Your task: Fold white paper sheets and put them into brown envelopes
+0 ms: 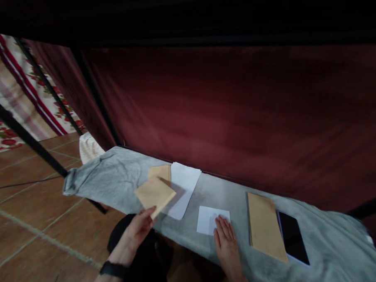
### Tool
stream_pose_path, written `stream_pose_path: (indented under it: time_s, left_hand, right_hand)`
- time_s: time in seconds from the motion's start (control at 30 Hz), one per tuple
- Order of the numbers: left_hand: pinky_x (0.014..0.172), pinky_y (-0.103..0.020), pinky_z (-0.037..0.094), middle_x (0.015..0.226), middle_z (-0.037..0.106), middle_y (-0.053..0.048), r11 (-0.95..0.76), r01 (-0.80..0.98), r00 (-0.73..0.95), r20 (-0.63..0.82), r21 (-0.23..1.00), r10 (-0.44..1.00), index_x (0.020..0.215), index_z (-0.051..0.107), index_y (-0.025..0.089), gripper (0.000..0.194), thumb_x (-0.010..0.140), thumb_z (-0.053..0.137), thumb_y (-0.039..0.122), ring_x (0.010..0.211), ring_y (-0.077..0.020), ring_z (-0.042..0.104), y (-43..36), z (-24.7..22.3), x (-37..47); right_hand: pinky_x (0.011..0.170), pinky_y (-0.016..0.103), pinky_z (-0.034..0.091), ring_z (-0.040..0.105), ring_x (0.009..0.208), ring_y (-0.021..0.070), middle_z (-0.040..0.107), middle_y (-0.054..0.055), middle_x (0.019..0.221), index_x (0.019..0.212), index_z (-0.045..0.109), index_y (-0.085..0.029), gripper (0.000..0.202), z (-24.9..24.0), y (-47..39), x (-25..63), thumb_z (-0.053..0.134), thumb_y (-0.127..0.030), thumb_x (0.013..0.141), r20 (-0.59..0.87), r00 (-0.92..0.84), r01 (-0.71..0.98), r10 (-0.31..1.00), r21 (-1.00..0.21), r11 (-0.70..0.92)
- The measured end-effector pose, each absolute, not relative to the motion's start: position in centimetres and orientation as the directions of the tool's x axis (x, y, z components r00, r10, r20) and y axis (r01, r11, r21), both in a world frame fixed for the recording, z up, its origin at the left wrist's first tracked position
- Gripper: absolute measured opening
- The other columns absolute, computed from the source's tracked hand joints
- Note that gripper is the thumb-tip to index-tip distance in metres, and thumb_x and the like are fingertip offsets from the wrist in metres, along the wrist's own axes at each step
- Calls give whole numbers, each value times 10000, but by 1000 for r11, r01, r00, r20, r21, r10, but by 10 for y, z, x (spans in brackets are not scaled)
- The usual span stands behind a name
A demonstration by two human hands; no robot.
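Note:
Pinched at its near corner, a brown paper envelope (155, 192) is raised in my left hand (141, 225), tilted above the left part of the grey cloth. Behind and partly under it lie another brown envelope (160, 171) and a stack of white paper sheets (186, 182). My right hand (226, 242) rests flat, fingers stretched out, on the right edge of a small white folded-looking sheet of paper (207, 221). To the right of that hand lies a stack of larger brown envelopes (265, 227).
A dark-screened tablet (293, 237) lies beside the larger envelopes, partly against them. Grey cloth (118, 175) covers the narrow low surface. A dark red curtain (207, 117) hangs behind, a black metal pole (29, 138) slants at the left, and a cable (20, 185) crosses the tiled floor.

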State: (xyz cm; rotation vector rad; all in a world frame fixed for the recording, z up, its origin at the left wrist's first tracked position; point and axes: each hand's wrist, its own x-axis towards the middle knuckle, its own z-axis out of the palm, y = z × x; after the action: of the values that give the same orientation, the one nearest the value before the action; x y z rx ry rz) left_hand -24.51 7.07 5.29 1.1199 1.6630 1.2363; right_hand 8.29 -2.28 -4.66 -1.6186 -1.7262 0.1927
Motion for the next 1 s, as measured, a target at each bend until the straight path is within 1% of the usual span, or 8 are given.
stream_pose_path:
  time_s: [0.07, 0.13, 0.2, 0.37, 0.6, 0.67, 0.87, 1.0]
  left_hand:
    - [712, -342, 584, 913, 752, -60, 349, -190, -114, -374, 918, 920, 844, 690, 203, 212, 699, 790, 322, 820, -231, 718, 32, 44, -202]
    - [782, -352, 579, 1022, 754, -70, 444, -405, 18, -479, 799, 878, 887, 693, 207, 351, 605, 863, 329, 929, -259, 718, -4, 33, -155]
    - [817, -346, 563, 1060, 752, -81, 452, -496, 61, -489, 742, 870, 938, 702, 206, 437, 570, 894, 342, 981, -264, 710, -32, 25, -114]
    - [691, -273, 511, 1035, 757, -86, 545, -526, 147, -562, 653, 814, 993, 713, 193, 497, 563, 910, 347, 888, -221, 710, -63, 18, -68]
    - [649, -233, 491, 882, 740, -29, 598, -537, 204, -596, 596, 777, 917, 722, 200, 394, 585, 911, 298, 744, -154, 667, -67, 17, -65]
    - [648, -220, 495, 843, 725, -9, 608, -557, 215, -609, 566, 763, 881, 714, 208, 353, 597, 910, 282, 704, -127, 645, -68, 12, -66]
    - [698, -231, 521, 849, 727, -32, 682, -530, 312, -633, 504, 709, 864, 713, 188, 253, 699, 868, 300, 729, -139, 662, -73, 7, -76]
    - [685, -202, 535, 879, 733, -39, 705, -538, 352, -637, 462, 686, 852, 719, 172, 261, 675, 893, 252, 747, -135, 683, -73, 18, -79]
  right_hand:
    - [1174, 491, 369, 476, 1372, 274, 534, 94, 1466, 1399, 559, -208, 497, -40, -23, 66, 395, -466, 1008, 339, 150, 665, 929, -730, 159]
    - [1114, 463, 445, 542, 1312, 279, 587, 107, 1409, 1366, 588, -222, 533, -33, -26, 46, 402, -548, 987, 187, 203, 471, 961, -879, 71]
    - [1030, 436, 516, 626, 1206, 288, 671, 115, 1290, 1297, 634, -227, 558, -28, -31, 33, 420, -614, 956, 23, 191, 242, 981, -970, -24]
    - [913, 425, 569, 693, 1059, 313, 732, 124, 1145, 1261, 624, -207, 612, -27, -47, 46, 600, -638, 827, -164, 220, -55, 962, -986, -155]
    - [806, 417, 585, 710, 962, 312, 764, 88, 1018, 1005, 692, -257, 391, -30, -56, 80, 576, -547, 770, -212, 292, 40, 933, -972, -233]
    - [773, 424, 586, 717, 927, 311, 768, 81, 994, 977, 700, -263, 365, -23, -57, 83, 566, -525, 762, -255, 245, 19, 935, -963, -268]
    - [805, 436, 568, 710, 961, 308, 750, 112, 1076, 1076, 717, -200, 408, 27, -69, 90, 670, -406, 728, -295, -25, -341, 955, -896, -285]
    - [824, 434, 557, 706, 960, 298, 752, 104, 1037, 1116, 712, -196, 440, 49, -74, 95, 722, -345, 703, -290, -142, -377, 947, -868, -322]
